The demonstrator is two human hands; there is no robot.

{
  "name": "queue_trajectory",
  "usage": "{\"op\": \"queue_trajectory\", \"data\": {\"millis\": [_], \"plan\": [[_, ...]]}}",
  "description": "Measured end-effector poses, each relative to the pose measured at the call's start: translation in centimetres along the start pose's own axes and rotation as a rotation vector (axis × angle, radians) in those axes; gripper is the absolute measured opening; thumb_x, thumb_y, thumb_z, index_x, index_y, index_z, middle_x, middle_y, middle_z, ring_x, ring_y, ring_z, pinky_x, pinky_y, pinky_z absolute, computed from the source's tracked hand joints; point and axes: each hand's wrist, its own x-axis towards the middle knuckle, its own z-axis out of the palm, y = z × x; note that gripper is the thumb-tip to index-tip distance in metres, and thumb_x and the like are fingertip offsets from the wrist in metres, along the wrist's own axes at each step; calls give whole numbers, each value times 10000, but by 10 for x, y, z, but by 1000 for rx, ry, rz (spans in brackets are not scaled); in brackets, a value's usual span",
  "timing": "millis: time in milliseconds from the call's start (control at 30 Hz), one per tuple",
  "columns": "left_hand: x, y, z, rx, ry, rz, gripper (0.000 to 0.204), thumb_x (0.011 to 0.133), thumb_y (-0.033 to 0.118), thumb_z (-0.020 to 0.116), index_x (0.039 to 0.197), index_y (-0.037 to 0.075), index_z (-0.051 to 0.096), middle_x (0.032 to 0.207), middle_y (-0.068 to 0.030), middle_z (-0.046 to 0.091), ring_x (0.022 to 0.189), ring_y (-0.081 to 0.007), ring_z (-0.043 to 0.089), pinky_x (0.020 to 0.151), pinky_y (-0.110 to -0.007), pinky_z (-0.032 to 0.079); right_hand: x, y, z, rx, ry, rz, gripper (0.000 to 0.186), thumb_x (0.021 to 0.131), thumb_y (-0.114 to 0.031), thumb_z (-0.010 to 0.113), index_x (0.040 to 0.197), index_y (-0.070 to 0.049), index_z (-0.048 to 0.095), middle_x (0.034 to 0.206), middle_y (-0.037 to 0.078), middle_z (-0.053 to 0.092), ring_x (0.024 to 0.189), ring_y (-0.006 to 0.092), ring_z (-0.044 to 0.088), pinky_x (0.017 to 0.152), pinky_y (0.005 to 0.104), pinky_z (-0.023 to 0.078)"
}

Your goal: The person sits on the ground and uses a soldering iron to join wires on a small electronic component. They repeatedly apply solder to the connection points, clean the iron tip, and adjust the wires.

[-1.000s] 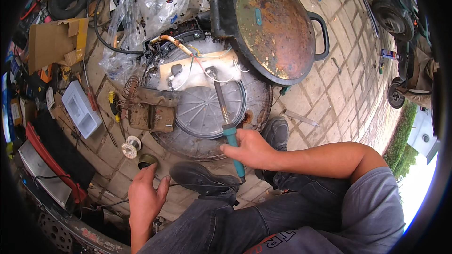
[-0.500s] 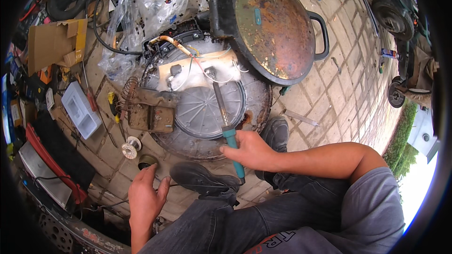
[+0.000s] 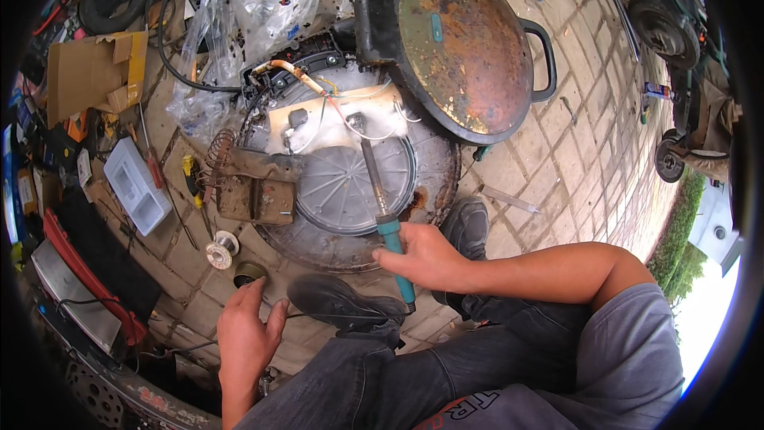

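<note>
My right hand (image 3: 434, 259) is closed around the teal handle of a soldering iron (image 3: 388, 232). The iron's long metal shaft points away from me, its tip at a dark lump on a white padded board (image 3: 334, 123). Thin wires (image 3: 350, 129) cross that board, which lies on a round, ribbed metal appliance part (image 3: 350, 187) with rust on its rim. At lower left, my left hand (image 3: 248, 330) has its thumb apart from its fingers. Its fingertips reach the edge of a small round tin (image 3: 249, 274); whether they touch it I cannot tell. A solder spool (image 3: 222, 249) stands just beyond.
A rusty round lid (image 3: 469, 48) with a black handle stands raised behind the part. Left of it are a brown metal bracket (image 3: 255, 199), a coil spring (image 3: 219, 159), screwdrivers (image 3: 192, 179), a plastic tray (image 3: 137, 185) and a cardboard box (image 3: 91, 76). The iron's cord (image 3: 310, 316) runs past my shoe.
Almost nothing differs. The soldering iron has tilted very slightly in my right hand, its tip staying at the same spot; my left hand stays beside the tin.
</note>
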Motion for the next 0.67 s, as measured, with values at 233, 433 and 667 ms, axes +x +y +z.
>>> {"op": "queue_trajectory", "data": {"millis": [233, 433, 667], "plan": [[0, 4, -3, 16, 2, 33, 446, 816, 205, 753, 1175, -36, 644, 1091, -228, 682, 989, -407, 655, 848, -445, 528, 0, -4, -2, -12, 27, 4, 391, 850, -321, 712, 730, 21, 568, 602, 114, 591, 571, 184, 593, 555, 382, 471], [-4, 39, -31, 76, -34, 285, 420, 802, 185, 765, 1145, -29, 654, 1017, -220, 684, 905, -403, 660, 784, -436, 536, -1, -6, -6, -78, 18, 4, 381, 845, -323, 704, 766, 35, 603, 627, 136, 611, 607, 211, 623, 596, 395, 491], [-7, 90, -72, 108, -403, 485, 391, 837, 311, 750, 1069, 7, 668, 847, -192, 692, 727, -374, 685, 606, -423, 549, -3, -25, -12, -290, -8, 11, 373, 851, -336, 678, 866, 37, 666, 757, 164, 704, 717, 307, 695, 689, 405, 538]]}}
